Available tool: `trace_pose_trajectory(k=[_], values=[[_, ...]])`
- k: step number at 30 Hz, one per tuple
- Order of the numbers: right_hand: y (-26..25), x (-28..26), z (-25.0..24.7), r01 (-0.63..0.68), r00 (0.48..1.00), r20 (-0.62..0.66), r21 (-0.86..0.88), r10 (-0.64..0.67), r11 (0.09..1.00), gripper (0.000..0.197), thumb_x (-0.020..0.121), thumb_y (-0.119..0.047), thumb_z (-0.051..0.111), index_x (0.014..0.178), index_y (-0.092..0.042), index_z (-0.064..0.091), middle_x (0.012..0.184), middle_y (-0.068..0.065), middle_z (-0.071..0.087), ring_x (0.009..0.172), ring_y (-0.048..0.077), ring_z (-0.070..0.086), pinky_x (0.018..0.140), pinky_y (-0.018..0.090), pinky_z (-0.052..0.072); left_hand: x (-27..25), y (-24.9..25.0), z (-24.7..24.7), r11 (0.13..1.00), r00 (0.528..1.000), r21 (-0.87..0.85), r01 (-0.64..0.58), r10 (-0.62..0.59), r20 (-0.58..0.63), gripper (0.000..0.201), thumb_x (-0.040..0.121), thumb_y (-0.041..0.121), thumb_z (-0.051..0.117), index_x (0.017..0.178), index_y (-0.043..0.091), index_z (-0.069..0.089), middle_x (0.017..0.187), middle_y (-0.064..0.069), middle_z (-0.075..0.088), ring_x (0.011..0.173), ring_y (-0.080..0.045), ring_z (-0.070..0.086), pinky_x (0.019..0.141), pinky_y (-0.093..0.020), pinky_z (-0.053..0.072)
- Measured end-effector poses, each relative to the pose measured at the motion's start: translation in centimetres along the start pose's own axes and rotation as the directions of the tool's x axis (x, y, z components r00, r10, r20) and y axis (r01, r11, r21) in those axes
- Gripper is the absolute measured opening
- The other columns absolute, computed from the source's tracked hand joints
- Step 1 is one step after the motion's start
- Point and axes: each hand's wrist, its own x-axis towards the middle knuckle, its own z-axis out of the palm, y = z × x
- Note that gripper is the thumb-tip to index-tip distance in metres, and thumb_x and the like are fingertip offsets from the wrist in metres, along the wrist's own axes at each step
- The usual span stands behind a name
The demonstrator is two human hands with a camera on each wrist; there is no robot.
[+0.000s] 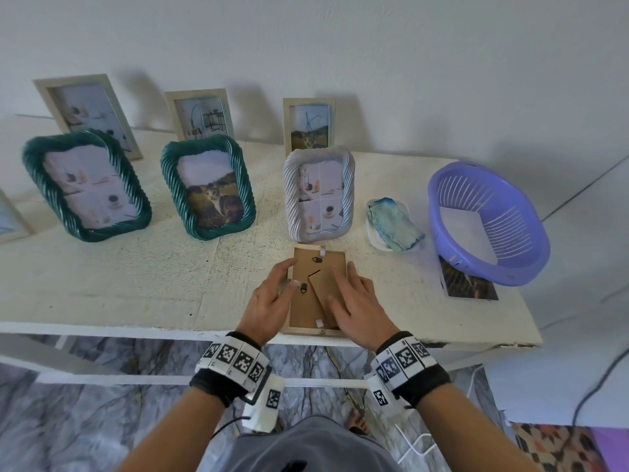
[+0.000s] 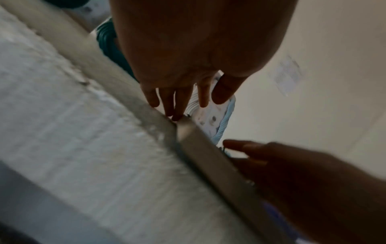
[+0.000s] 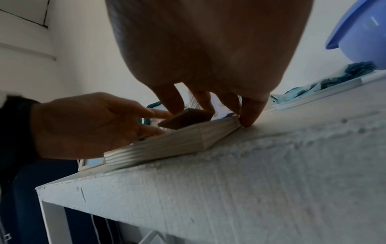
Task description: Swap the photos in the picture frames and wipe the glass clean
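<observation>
A light wooden picture frame (image 1: 299, 315) lies face down at the table's near edge, its brown backing board and hinged stand (image 1: 323, 284) facing up. My left hand (image 1: 282, 284) rests on the frame's left side, its straight fingertips touching a small black clip on the backing. My right hand (image 1: 343, 284) lies flat on the stand and the frame's right side. In the right wrist view the right fingertips (image 3: 248, 118) press down at the frame's (image 3: 177, 145) far corner, and the stand (image 3: 185, 119) is slightly raised. The left wrist view is blurred, with the left fingers (image 2: 177, 105) over the frame edge (image 2: 208, 153).
Two green rope frames (image 1: 86, 185) (image 1: 207, 189) and a white rope frame (image 1: 318, 195) stand behind, with plain wooden frames along the wall. On the right are a blue cloth (image 1: 394, 223) on a white dish, a purple basket (image 1: 486, 223) and a loose photo (image 1: 468, 284).
</observation>
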Motion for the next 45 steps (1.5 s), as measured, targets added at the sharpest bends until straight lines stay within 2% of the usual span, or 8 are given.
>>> trace_pose_trajectory(k=[8,14,19,24,28,35,40,45], values=[[0.5,-0.8,-1.7,0.045,0.999,-0.037,0.234,-0.038,0.971,0.067,0.096,-0.067,0.028,0.154,-0.034,0.017,0.154,0.001,0.036,0.140,0.023,0.035,0.114,0.047,0.031,0.4,6.3,0.7,0.938,0.971,-0.342,0.058,-0.133,-0.200,0.021,0.105,0.035,0.042,0.115,0.035,0.060,0.111,0.005,0.069,0.100,-0.016,0.070,0.092,-0.038,0.053],[-0.1,-2.6,-5.0,0.013,0.988,-0.134,0.582,0.080,0.813,0.051,0.094,-0.062,0.040,0.141,-0.042,0.039,0.122,-0.011,0.063,0.107,-0.002,0.060,0.084,0.016,0.048,0.4,9.9,3.3,0.902,0.993,-0.426,-0.077,0.032,-0.111,0.034,0.107,0.027,0.033,0.126,0.011,0.056,0.116,-0.008,0.069,0.109,-0.015,0.067,0.086,-0.019,0.053],[2.1,-3.3,-6.4,0.001,0.956,-0.227,0.642,0.189,0.767,0.045,0.096,-0.054,0.046,0.136,-0.033,0.046,0.087,-0.002,0.068,0.080,0.016,0.064,0.071,0.030,0.049,1.9,8.2,5.4,0.959,0.998,-0.277,-0.057,0.043,-0.055,0.038,0.104,0.041,0.036,0.123,0.019,0.060,0.116,0.001,0.068,0.110,-0.009,0.064,0.091,-0.021,0.048],[4.9,-3.6,-6.8,-0.012,0.920,-0.262,0.726,0.292,0.688,0.020,0.102,-0.021,0.046,0.115,-0.026,0.059,0.111,0.015,0.063,0.101,0.030,0.058,0.087,0.033,0.049,2.2,6.2,6.8,0.989,0.992,-0.100,0.106,-0.112,-0.054,0.037,0.104,0.034,0.042,0.135,0.018,0.053,0.130,0.003,0.058,0.118,-0.010,0.052,0.083,0.000,0.036],[5.8,-4.0,-6.3,-0.042,0.903,-0.171,0.878,0.395,0.477,0.028,0.102,-0.012,0.042,0.118,-0.019,0.063,0.114,0.005,0.070,0.107,0.024,0.066,0.095,0.046,0.052,1.9,6.2,7.1,0.938,0.974,-0.263,0.225,-0.215,0.067,0.041,0.102,0.039,0.046,0.143,0.034,0.040,0.129,-0.002,0.061,0.112,-0.017,0.063,0.094,-0.032,0.052],[3.7,-3.4,-6.7,-0.007,0.953,-0.029,0.993,0.301,0.118,0.028,0.100,-0.005,0.041,0.120,-0.004,0.061,0.111,0.019,0.070,0.099,0.031,0.068,0.078,0.041,0.057,1.6,7.5,5.7,0.778,0.970,-0.589,0.220,-0.238,0.048,0.038,0.105,0.024,0.043,0.141,0.037,0.044,0.113,0.005,0.073,0.108,-0.022,0.068,0.086,-0.043,0.057],[2.9,-1.1,-7.7,-0.061,0.981,-0.062,0.799,0.182,0.598,0.025,0.101,-0.020,0.049,0.121,-0.021,0.063,0.105,0.001,0.072,0.095,0.016,0.069,0.076,0.032,0.056,1.4,6.8,4.0,0.774,0.962,-0.618,0.136,-0.253,-0.105,0.040,0.105,0.018,0.042,0.140,0.036,0.045,0.106,0.005,0.075,0.101,-0.021,0.070,0.091,-0.050,0.055],[3.5,5.0,-10.1,-0.006,0.916,-0.377,0.326,0.136,0.945,0.031,0.098,-0.021,0.051,0.127,-0.010,0.055,0.104,0.005,0.065,0.093,0.021,0.063,0.079,0.028,0.047,1.4,6.6,2.1,0.820,0.949,-0.564,0.097,-0.247,-0.196,0.040,0.106,0.017,0.038,0.140,0.037,0.045,0.098,0.009,0.076,0.093,-0.016,0.072,0.089,-0.049,0.056]])
